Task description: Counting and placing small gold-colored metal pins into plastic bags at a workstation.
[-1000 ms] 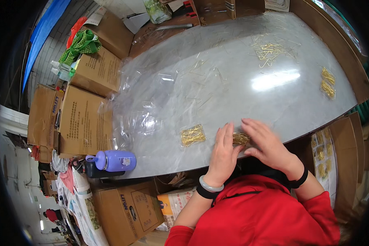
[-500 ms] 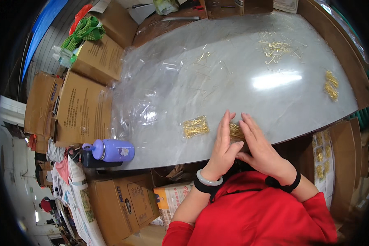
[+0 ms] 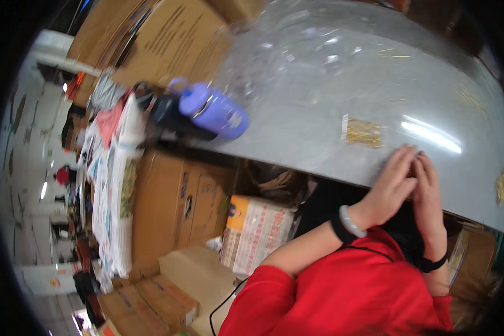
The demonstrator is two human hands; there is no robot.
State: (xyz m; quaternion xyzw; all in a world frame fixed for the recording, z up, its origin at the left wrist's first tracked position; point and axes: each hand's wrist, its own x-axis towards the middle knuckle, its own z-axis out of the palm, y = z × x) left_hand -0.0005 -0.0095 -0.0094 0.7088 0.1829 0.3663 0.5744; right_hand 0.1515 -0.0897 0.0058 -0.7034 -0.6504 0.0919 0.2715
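Observation:
My left hand and my right hand meet at the table's front edge, fingers straight and fingertips nearly touching. Between the palms is a bundle of gold wire hooks, of which only a dark sliver shows now; the hands hide the remainder. A clear bag of gold hooks lies flat on the grey table, just beyond and left of my left hand. Toward the right rim lies another cluster of gold hooks.
Clear plastic bags spread across the table's far left. A purple bottle and a black one lie at its left corner, beside a carton. Loose hooks lie farther back. Below stand a box and a printed sack.
The view has swung left, so the table and hands appear farther right. My hands have come closer together, and the gold bundle that showed between them is now mostly covered.

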